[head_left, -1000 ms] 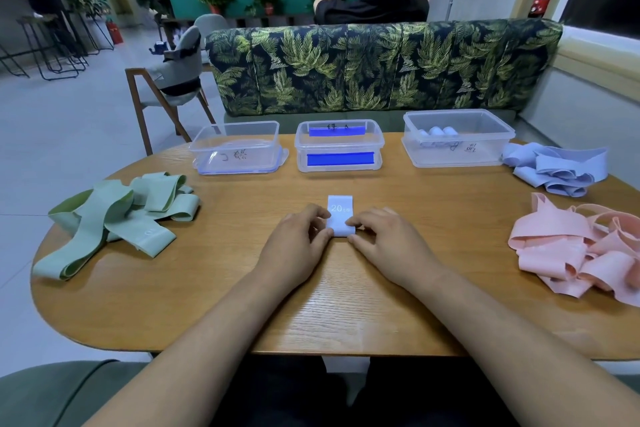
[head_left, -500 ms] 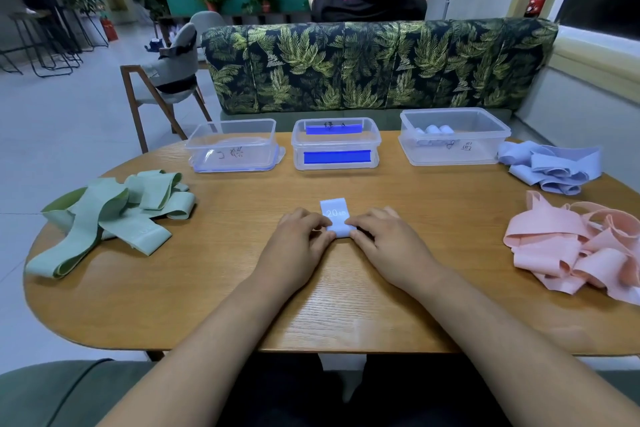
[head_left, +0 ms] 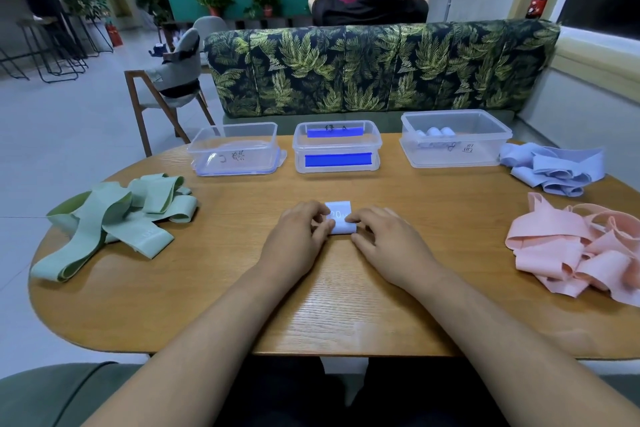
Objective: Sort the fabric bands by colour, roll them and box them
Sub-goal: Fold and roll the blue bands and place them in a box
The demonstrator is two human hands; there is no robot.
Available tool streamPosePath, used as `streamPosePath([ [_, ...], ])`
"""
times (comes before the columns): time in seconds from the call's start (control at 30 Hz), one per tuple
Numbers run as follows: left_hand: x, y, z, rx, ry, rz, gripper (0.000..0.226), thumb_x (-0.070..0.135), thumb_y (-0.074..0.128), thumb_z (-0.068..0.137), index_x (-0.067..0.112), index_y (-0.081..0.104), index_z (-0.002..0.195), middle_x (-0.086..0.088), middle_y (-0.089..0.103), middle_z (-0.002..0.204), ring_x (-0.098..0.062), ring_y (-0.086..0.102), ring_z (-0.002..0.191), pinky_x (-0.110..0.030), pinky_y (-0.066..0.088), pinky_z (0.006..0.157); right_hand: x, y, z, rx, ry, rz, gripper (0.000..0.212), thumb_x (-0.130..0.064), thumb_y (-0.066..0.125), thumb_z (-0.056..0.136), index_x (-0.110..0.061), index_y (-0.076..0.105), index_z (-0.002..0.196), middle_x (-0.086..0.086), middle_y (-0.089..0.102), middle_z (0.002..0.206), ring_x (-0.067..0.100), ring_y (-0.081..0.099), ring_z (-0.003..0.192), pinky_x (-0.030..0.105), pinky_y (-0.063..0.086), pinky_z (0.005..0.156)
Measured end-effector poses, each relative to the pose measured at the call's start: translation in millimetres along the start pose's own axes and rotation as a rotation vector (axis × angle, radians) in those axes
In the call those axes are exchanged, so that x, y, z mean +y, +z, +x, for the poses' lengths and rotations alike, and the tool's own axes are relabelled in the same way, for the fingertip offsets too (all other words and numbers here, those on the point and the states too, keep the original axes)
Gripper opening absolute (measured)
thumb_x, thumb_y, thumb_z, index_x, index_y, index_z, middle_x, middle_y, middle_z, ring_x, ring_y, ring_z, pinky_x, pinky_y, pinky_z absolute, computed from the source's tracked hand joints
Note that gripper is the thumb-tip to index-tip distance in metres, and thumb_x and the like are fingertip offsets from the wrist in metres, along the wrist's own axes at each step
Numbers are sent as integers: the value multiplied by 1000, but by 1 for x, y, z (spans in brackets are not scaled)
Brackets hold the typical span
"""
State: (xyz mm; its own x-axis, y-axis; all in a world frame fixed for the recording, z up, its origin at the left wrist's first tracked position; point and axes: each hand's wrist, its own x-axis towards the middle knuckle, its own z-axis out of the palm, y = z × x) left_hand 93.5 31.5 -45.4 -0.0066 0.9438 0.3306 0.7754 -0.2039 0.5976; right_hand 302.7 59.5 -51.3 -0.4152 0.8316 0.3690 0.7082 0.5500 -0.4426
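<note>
Blue band on the oval wooden desk (head_left: pixel 346 305), roll nearly closed.

Landmark: the middle clear plastic box with blue labels (head_left: pixel 336 146). Left of it sit the heap of green fabric bands (head_left: pixel 114 218) and a second clear box (head_left: pixel 235 152). Right of it are the heap of pink bands (head_left: pixel 571 250), the loose pale-blue heap (head_left: pixel 550 168) and the clear box holding rolled blue bands (head_left: pixel 455 149). In front of it, the left hand (head_left: pixel 298 239) and right hand (head_left: pixel 388 239) each have a curled grip, fingertips pinching the pale-blue fabric band (head_left: pixel 341 220) from either side. Compared with a second ago, the flat tail is shorter and the roll fatter. My read: it's nearly ready for the right box; green and pink are still unrolled.
</note>
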Motion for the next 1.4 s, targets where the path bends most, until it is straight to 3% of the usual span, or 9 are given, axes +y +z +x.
streamPosePath([
  [0.1, 2, 4, -1, 30, 61, -15, 3, 30, 63, 102, 30, 65, 99, 15, 64, 98, -12, 57, 97, -40, 51, 88, 2, 1, 4, -3, 20, 32, 23, -31, 67, 98, -33, 70, 121, -19, 66, 118, 10, 53, 111, 38, 48, 93],
  [0.3, -2, 3, -4, -18, 54, -25, 22, 27, 77, 91, 31, 63, 107, 18, 62, 106, -7, 58, 97, -27, 49, 89, 6, 1, 6, -14, 25, 75, 23, -27, 63, 102, -33, 71, 123, -18, 67, 119, 10, 52, 112, 44, 48, 98],
  [0.53, -4, 0, -4, -44, 55, -66, 16, 30, 74, 97, 27, 69, 112, 18, 64, 103, -3, 59, 95, -19, 43, 85, 7, 1, 2, -26, 20, 49, 24, -28, 57, 106, -29, 71, 126, -12, 68, 123, 16, 52, 114, 43, 45, 103],
  [0.77, -5, 4, -1, -32, 51, -33, 22, 36, 68, 102, 26, 75, 120, 9, 69, 107, -13, 55, 106, -28, 42, 96, 4, 3, -1, -2, 19, 16, 30, -28, 53, 108, -26, 68, 134, -11, 57, 124, 15, 49, 117, 35, 44, 103],
  [0.9, -7, 7, 1, -36, 44, -16, 27, 37, 62, 105, 26, 76, 126, 8, 69, 112, -15, 54, 111, -29, 40, 100, -1, 0, -8, 36, -109, -61, 27, -17, 55, 101, -30, 65, 122, -15, 58, 122, 16, 53, 115, 38, 48, 95],
  [1.07, -6, 10, 0, -16, 62, 37, 30, 30, 57, 107, 25, 69, 134, 7, 63, 117, -16, 54, 116, -33, 45, 103, 1, 1, -4, 52, -84, -64, 32, -13, 53, 100, -32, 67, 121, -18, 63, 123, 16, 56, 114, 40, 49, 95],
  [1.23, -3, 10, -6, 20, 244, 167, 25, 15, 58, 95, 28, 61, 115, 14, 57, 117, -16, 54, 108, -43, 51, 90, 6, 4, 1, 6, -36, -43, 41, -13, 51, 100, -36, 64, 132, -20, 63, 132, 15, 54, 121, 44, 48, 102],
  [1.4, 0, 14, -4, 18, 219, 321, 32, 25, 47, 92, 31, 59, 122, 14, 58, 127, -19, 54, 107, -44, 52, 83, 6, 4, 4, -59, 14, -42, 55, -14, 49, 101, -32, 51, 153, -15, 56, 148, 15, 45, 135, 45, 42, 112],
])
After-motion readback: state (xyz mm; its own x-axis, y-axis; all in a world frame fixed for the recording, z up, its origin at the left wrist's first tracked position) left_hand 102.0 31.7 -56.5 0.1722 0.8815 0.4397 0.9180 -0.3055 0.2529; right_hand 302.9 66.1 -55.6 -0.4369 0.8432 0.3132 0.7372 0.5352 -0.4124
